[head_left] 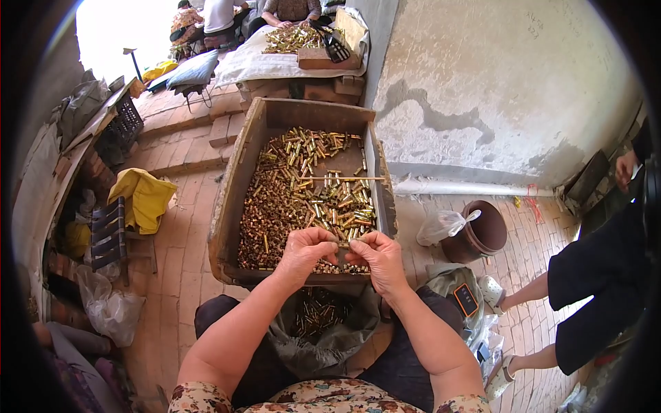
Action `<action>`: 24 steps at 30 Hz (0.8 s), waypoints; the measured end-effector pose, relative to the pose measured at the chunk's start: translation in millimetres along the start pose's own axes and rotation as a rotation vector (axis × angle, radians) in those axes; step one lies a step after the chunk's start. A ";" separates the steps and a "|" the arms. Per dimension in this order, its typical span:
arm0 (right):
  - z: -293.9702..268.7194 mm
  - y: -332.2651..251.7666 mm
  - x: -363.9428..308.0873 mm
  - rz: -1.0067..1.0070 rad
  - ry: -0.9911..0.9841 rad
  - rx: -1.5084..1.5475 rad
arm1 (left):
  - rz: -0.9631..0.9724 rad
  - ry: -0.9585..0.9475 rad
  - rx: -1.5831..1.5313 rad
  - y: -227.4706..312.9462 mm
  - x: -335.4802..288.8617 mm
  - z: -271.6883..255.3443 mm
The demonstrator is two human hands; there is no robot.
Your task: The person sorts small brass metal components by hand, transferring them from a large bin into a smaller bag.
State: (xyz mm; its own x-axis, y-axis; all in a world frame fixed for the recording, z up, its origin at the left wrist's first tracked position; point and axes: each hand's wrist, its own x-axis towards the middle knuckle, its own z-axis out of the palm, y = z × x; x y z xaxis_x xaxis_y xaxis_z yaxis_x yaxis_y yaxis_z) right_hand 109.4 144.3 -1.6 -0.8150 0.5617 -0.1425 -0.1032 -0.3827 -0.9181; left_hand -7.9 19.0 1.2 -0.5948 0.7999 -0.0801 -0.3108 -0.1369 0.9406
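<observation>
Over the near end of a wooden box (375, 118), my left hand (308, 251) and my right hand (378, 257) meet almost fingertip to fingertip. Both pinch a small brass-coloured tube (343, 244), mostly hidden by the fingers. Inside the box, small copper-coloured pieces (265, 220) are heaped on the left and near side. Longer shiny brass-coloured tubes (354, 206) lie loose on the right and at the far end. A thin stick (344, 179) lies across toward the right wall. Below my hands, an open dark bag (358, 320) between my knees holds similar pieces.
A brown bucket (487, 230) with a plastic bag (441, 226) stands right of the box. Another person (592, 282) stands at the right. Beyond the box, people sit by a cloth-covered table (251, 65) with more brass-coloured pieces. A stool (110, 234) and yellow cloth (141, 199) are left.
</observation>
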 end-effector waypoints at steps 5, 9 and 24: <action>-4.9 0.3 2.7 0.011 -0.062 -0.009 | 0.023 -0.049 -0.001 1.5 -3.2 -1.4; -7.1 -1.1 1.4 0.061 -0.083 0.041 | 0.002 -0.127 -0.036 3.8 -4.4 -2.4; -10.3 5.0 0.7 0.151 -0.182 0.211 | -0.112 -0.241 -0.204 -1.7 -4.5 -10.5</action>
State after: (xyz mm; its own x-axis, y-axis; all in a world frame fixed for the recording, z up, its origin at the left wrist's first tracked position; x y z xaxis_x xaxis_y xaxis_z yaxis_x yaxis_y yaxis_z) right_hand 114.2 150.4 -10.1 -0.9168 0.3539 -0.1851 -0.0742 -0.6064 -0.7917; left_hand -12.5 9.4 -3.5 -0.3638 0.9283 -0.0765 -0.5213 -0.1349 0.8426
